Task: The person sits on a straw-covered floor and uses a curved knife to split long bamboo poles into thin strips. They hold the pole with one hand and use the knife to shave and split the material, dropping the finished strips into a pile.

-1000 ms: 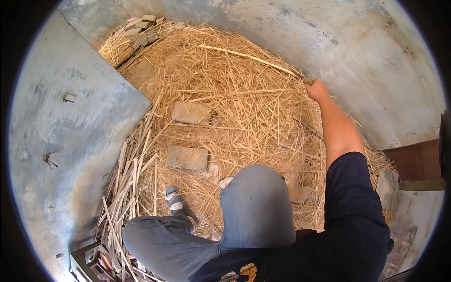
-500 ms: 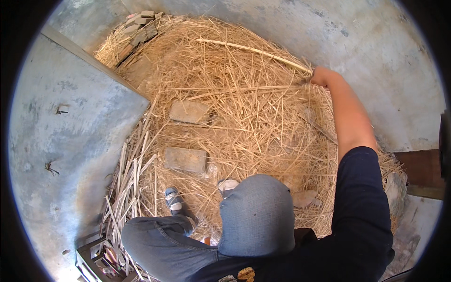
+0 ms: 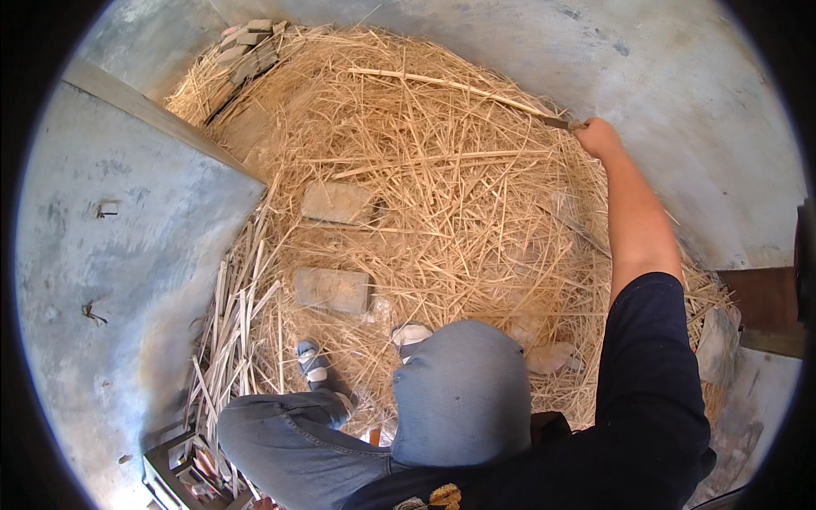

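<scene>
My right hand [image 3: 598,138] is stretched out to the far right, beside the wall. Its fingers are closed round the handle of a knife [image 3: 557,123] whose short dark blade points left. The blade tip is at the right end of a long pale bamboo strip [image 3: 450,83], which lies across the straw; whether they touch I cannot tell. Loose straw and thin shavings [image 3: 476,195] lie thick below my hand. My left hand does not show.
Two flat bricks [image 3: 331,291] lie in front of my feet. A bundle of pale strips [image 3: 234,331] leans along the left wall panel [image 3: 144,212]. Stacked bricks [image 3: 255,42] stand at the far left. A curved grey wall [image 3: 680,85] bounds the right side.
My right hand has moved slightly up and to the right with the knife. The blade has swung up toward the end of the bamboo strip. The strip has shifted slightly left.
</scene>
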Demonstrator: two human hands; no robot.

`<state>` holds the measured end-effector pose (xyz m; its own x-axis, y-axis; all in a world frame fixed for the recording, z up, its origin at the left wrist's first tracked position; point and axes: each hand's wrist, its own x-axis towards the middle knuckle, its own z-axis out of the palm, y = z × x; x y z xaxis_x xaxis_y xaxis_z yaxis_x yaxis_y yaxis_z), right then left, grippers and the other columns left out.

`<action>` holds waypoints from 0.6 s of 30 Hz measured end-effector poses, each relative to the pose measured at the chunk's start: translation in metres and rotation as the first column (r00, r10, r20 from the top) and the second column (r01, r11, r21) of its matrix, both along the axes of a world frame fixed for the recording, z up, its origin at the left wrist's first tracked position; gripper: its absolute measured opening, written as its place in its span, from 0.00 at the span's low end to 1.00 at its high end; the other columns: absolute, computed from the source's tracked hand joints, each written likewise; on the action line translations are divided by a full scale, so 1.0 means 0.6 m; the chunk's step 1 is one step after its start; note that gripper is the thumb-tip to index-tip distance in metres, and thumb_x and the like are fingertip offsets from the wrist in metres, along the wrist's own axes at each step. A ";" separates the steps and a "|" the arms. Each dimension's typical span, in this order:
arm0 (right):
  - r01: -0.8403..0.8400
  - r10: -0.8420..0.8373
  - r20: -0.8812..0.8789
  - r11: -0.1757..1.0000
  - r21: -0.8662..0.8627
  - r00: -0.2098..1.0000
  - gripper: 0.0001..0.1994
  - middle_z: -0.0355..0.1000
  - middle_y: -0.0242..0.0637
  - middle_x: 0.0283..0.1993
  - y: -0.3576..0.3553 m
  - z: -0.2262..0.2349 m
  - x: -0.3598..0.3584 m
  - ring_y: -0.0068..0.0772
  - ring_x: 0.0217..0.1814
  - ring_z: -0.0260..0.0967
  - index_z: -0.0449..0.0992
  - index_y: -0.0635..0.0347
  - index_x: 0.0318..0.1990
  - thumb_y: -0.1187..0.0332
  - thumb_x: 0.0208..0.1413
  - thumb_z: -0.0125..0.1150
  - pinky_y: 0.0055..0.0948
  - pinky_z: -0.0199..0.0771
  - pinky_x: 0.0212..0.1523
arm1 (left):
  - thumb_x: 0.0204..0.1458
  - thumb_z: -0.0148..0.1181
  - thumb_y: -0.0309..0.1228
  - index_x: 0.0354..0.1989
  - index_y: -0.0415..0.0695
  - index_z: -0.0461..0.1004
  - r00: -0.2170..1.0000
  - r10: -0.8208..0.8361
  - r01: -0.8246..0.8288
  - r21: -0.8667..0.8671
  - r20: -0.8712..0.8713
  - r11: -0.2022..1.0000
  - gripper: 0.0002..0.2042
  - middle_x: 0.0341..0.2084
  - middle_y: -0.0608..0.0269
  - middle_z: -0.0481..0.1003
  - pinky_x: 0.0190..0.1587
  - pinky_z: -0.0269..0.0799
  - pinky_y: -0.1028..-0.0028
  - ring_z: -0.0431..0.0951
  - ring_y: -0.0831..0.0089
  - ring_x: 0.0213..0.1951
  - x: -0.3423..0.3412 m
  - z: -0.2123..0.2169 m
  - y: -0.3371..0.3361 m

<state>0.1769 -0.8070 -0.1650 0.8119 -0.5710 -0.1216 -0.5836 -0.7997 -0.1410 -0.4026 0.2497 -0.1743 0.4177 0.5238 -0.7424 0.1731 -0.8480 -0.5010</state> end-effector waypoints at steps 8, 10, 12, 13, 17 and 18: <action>0.049 -0.051 0.032 0.998 0.039 0.998 0.26 0.77 0.52 0.53 0.042 0.037 0.008 0.52 0.56 0.74 0.78 0.59 0.54 0.49 0.57 0.57 0.45 0.73 0.56 | 0.58 0.55 0.53 0.71 0.57 0.57 0.829 -0.492 0.489 -0.082 -0.265 0.868 0.34 0.50 0.56 0.76 0.50 0.71 0.43 0.78 0.60 0.48 -0.063 0.051 0.028; 0.025 -0.025 0.045 1.000 0.010 0.999 0.25 0.77 0.51 0.53 0.028 0.039 0.019 0.52 0.57 0.74 0.78 0.59 0.54 0.51 0.57 0.56 0.45 0.73 0.57 | 0.58 0.55 0.53 0.71 0.57 0.57 0.701 -0.652 0.643 -0.138 -0.289 0.753 0.34 0.50 0.57 0.77 0.49 0.71 0.43 0.79 0.61 0.47 -0.057 0.049 0.017; -0.030 0.034 0.073 0.998 -0.055 0.997 0.22 0.78 0.53 0.49 -0.004 -0.020 0.031 0.55 0.53 0.75 0.80 0.58 0.52 0.56 0.54 0.58 0.45 0.74 0.54 | 0.60 0.53 0.51 0.71 0.57 0.58 0.553 -0.806 0.778 -0.215 -0.212 0.590 0.31 0.45 0.59 0.79 0.48 0.73 0.45 0.80 0.66 0.44 -0.045 0.043 0.009; -0.047 0.048 0.006 0.996 -0.072 0.999 0.21 0.78 0.53 0.49 -0.011 -0.046 0.031 0.55 0.54 0.75 0.80 0.58 0.51 0.58 0.54 0.58 0.45 0.74 0.55 | 0.60 0.54 0.50 0.70 0.57 0.60 0.635 -0.715 0.699 -0.175 -0.293 0.693 0.30 0.45 0.59 0.79 0.45 0.74 0.48 0.81 0.67 0.43 -0.047 0.048 0.013; -0.141 0.126 -0.161 0.986 -0.087 0.979 0.18 0.78 0.54 0.48 0.001 -0.083 0.041 0.55 0.53 0.76 0.80 0.60 0.50 0.62 0.53 0.60 0.44 0.75 0.53 | 0.59 0.54 0.49 0.67 0.56 0.62 0.846 -0.435 0.435 -0.074 -0.309 0.897 0.28 0.44 0.59 0.79 0.42 0.76 0.50 0.81 0.67 0.41 -0.071 0.055 0.016; -0.162 0.146 -0.177 0.983 -0.082 0.973 0.18 0.79 0.54 0.47 0.008 -0.071 0.041 0.55 0.52 0.76 0.80 0.61 0.49 0.63 0.53 0.61 0.44 0.75 0.52 | 0.59 0.54 0.49 0.67 0.56 0.63 0.888 -0.368 0.365 -0.063 -0.278 0.929 0.28 0.44 0.59 0.79 0.42 0.76 0.50 0.81 0.66 0.41 -0.072 0.052 0.010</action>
<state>0.2012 -0.8022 -0.2076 0.8632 -0.4563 -0.2159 -0.4610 -0.8869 0.0310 -0.4460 0.2558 -0.1431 0.3534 0.3669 -0.8605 -0.2967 -0.8284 -0.4750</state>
